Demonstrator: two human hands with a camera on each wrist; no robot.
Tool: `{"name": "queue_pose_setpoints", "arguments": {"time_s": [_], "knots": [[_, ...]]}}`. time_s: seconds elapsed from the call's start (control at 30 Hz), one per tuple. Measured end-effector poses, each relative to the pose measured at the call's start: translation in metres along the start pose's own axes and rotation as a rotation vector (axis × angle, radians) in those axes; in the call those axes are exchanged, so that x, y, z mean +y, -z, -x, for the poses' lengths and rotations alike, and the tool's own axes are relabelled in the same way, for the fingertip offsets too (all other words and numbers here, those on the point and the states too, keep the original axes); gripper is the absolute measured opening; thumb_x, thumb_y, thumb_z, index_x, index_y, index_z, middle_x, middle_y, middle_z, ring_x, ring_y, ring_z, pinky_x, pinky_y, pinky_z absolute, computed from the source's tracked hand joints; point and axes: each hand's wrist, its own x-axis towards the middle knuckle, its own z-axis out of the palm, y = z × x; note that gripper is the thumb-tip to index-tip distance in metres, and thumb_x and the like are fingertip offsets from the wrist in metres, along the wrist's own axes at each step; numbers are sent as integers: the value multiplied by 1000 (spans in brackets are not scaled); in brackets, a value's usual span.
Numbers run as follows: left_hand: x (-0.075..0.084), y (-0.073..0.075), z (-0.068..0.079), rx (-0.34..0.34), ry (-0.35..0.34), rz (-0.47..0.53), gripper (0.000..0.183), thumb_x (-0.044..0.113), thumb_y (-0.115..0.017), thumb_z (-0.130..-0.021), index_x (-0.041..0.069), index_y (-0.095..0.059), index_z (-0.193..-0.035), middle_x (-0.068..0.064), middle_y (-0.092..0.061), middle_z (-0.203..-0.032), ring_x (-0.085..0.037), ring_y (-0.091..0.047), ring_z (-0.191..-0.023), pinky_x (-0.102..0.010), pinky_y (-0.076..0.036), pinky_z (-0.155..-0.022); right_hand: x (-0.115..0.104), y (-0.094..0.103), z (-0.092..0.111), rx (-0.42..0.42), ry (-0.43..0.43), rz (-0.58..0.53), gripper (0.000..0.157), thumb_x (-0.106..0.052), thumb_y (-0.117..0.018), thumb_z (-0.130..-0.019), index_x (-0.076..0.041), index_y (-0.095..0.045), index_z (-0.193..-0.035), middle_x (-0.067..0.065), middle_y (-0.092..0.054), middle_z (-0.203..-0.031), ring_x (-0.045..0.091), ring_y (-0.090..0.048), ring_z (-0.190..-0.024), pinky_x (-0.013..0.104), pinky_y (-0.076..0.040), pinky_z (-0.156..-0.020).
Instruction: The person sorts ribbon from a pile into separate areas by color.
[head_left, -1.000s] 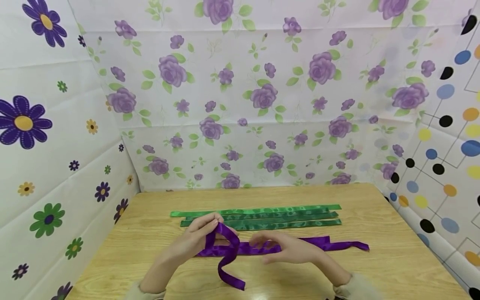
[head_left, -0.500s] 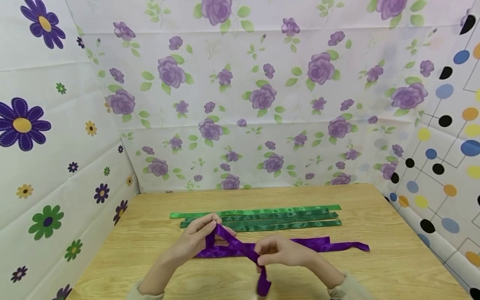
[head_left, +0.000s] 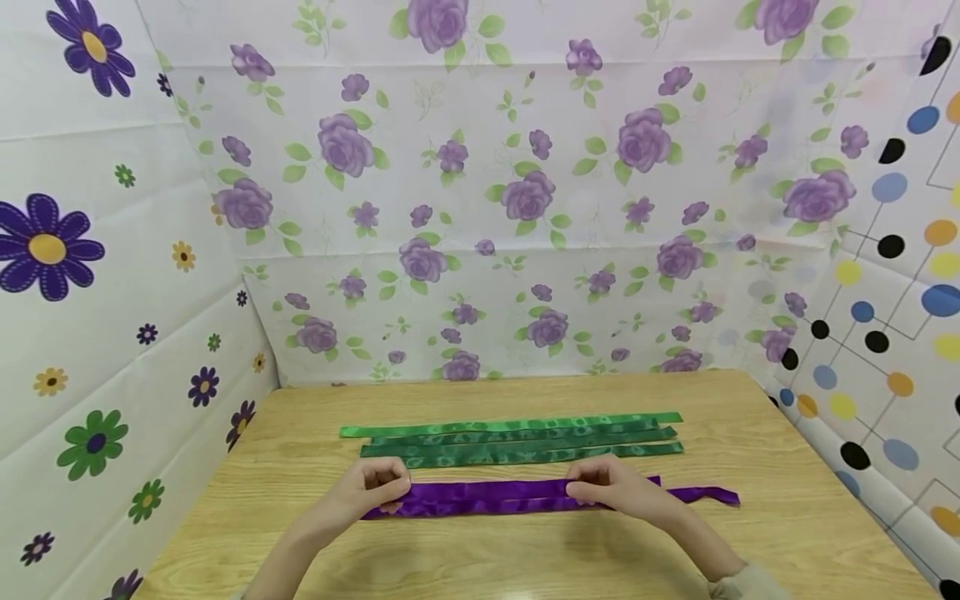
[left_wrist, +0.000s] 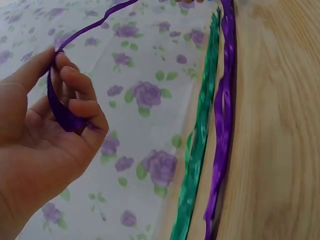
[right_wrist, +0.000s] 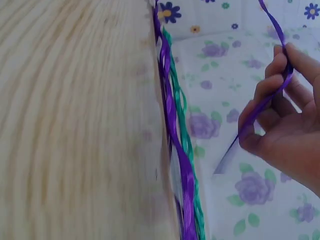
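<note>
A purple satin ribbon [head_left: 487,491] is stretched between my two hands, held above the table. My left hand [head_left: 371,490] pinches one end between thumb and forefinger, and in the left wrist view a short tail of that ribbon [left_wrist: 60,107] curls into the palm. My right hand [head_left: 618,487] pinches it further right; the right wrist view shows its free end [right_wrist: 257,111] running under the curled fingers. Other purple ribbons [head_left: 701,494] lie lengthwise on the table just behind and below, partly hidden by the hands in the head view.
Beyond the purple ones, several green ribbons [head_left: 517,454] lie side by side across the wooden table [head_left: 480,558]. A rose-patterned cloth [head_left: 480,208] hangs behind the table. Patterned cloths [head_left: 180,417] also stand at both sides.
The ribbon hung looped from my left hand; my right hand took hold of it, and the hands have moved apart and pulled it straight. The green ribbons stay put.
</note>
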Motion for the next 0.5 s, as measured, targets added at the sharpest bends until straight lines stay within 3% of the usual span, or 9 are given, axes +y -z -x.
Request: {"name": "queue_pose_setpoints", "arguments": {"time_s": [0.13, 0.3, 0.5], "knots": [[-5, 6, 8, 7, 126, -72, 22, 16, -53, -100, -5, -59, -102, 7, -53, -73, -5, -43, -60, -24, -39, -54, 6, 11, 12, 95, -85, 52, 27, -23, -53, -100, 1, -64, -104, 2, -55, -84, 33, -43, -71, 38, -44, -61], [-11, 10, 13, 32, 247, -143, 29, 22, -59, -96, -5, -63, -107, 5, -61, -81, -5, -53, -68, -22, -43, -60, 12, 20, 23, 163, -178, 84, 29, -27, -56, -98, -1, -65, -109, 10, -61, -93, 16, -52, -74, 34, -48, -66], [-23, 12, 16, 46, 311, -152, 27, 22, -63, -94, -3, -66, -103, 2, -64, -79, -10, -57, -68, -24, -47, -60, 21, 22, 31, 206, -258, 129, 27, -27, -62, -95, -2, -67, -102, -1, -58, -85, 5, -48, -69, 27, -45, -61]]}}
